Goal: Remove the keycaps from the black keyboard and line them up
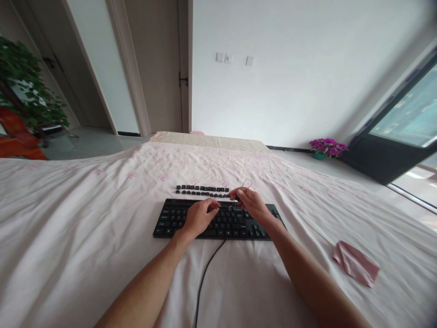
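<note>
A black keyboard lies on the cloth in front of me, its cable running toward me. Beyond its far edge, loose black keycaps sit in two rows. My right hand is closed on a thin wire keycap puller; one wire loop sticks up past the fingers, and the other end points down at the keyboard's far rows. My left hand rests on the middle of the keyboard, thumb and forefinger drawn together near the upper keys. Whatever they may hold is too small to make out.
A pale pink flowered cloth with folds covers the surface. To the right lies a pink piece of fabric. Purple flowers in a green pot stand on the floor by the wall. At the left are a leafy plant and an orange object.
</note>
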Tool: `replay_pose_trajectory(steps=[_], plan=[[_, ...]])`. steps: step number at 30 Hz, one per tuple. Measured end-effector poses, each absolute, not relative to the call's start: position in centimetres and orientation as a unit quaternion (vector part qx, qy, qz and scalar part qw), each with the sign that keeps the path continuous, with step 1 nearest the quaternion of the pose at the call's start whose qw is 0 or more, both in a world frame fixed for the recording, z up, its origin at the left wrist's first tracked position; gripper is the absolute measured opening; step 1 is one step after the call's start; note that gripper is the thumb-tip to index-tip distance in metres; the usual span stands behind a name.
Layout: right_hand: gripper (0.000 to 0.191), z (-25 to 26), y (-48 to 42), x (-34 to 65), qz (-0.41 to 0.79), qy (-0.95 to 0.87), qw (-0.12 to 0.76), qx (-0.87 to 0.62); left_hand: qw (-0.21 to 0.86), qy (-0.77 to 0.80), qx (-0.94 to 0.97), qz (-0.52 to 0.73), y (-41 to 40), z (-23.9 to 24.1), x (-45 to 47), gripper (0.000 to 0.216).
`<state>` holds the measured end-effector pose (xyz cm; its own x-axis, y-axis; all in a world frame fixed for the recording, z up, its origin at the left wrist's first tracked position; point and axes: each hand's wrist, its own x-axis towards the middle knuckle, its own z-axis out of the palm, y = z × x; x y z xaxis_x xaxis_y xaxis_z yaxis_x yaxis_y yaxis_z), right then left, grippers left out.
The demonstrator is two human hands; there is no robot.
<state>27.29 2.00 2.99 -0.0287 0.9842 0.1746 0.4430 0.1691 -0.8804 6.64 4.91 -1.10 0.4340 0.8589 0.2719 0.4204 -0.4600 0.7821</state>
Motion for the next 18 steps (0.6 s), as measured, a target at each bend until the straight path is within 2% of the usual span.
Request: replay_pose_trajectory(steps=[12, 18], plan=[[0.044, 2.5, 2.2, 26.2, 0.247, -0.734, 0.355, -0.524, 0.321, 0.404, 0.785, 0.342, 4.8, -0.9, 6.6, 0.015], [0.043, 1.5, 2.2, 25.8, 0.245, -0.735, 0.391, -0.497, 0.318, 0.405, 0.786, 0.341, 4.8, -1.0, 6.6, 0.014]])
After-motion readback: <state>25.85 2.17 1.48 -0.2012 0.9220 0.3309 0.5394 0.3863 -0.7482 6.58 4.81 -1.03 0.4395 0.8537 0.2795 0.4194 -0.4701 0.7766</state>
